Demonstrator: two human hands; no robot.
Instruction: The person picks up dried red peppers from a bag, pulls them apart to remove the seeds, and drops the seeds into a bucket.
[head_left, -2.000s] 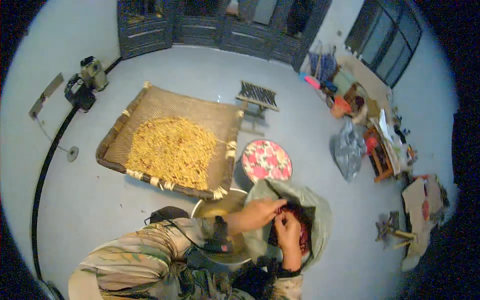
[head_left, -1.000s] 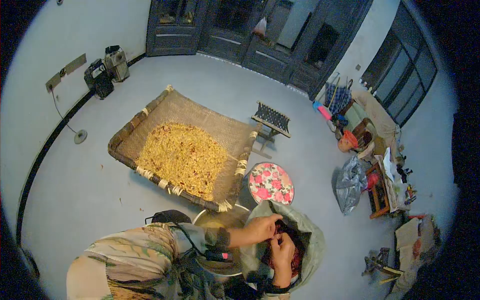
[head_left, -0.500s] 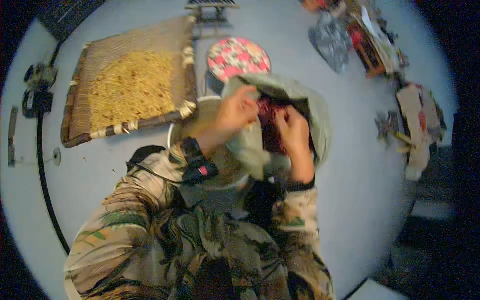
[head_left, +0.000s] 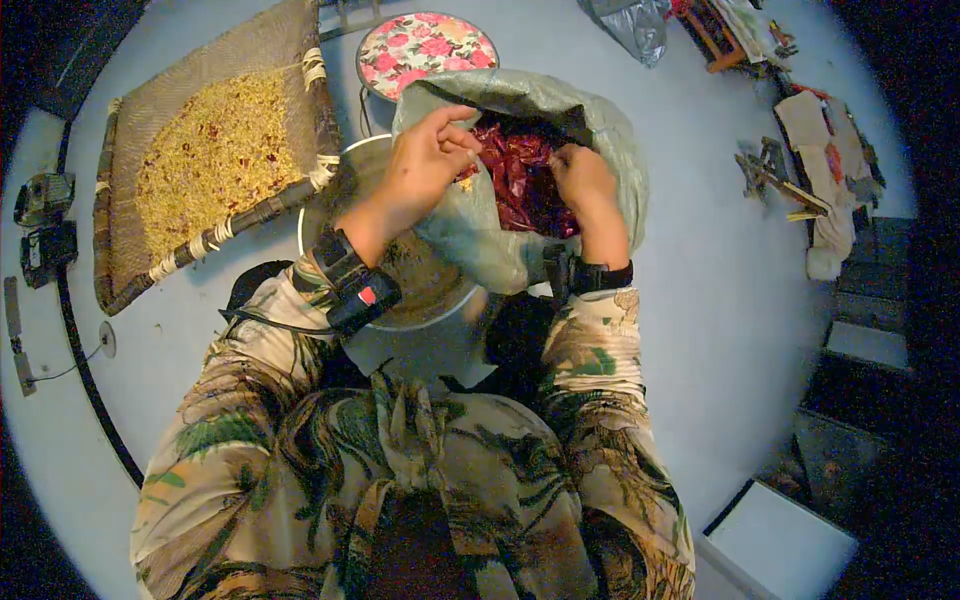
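- Left hand: fingers pinched narrow at sack mouth; what the pinch holds cannot be told.
- Right hand: curled closed on dried red chillies; heap at its 9 o'clock.

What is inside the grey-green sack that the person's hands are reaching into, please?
Dried red chillies show in the open mouth of the sack, with the left hand and right hand at them. The sack wall and the hands cover whatever lies deeper.

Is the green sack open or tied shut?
Open. The sack has its mouth spread, red chillies show inside; left hand and right hand are at it.
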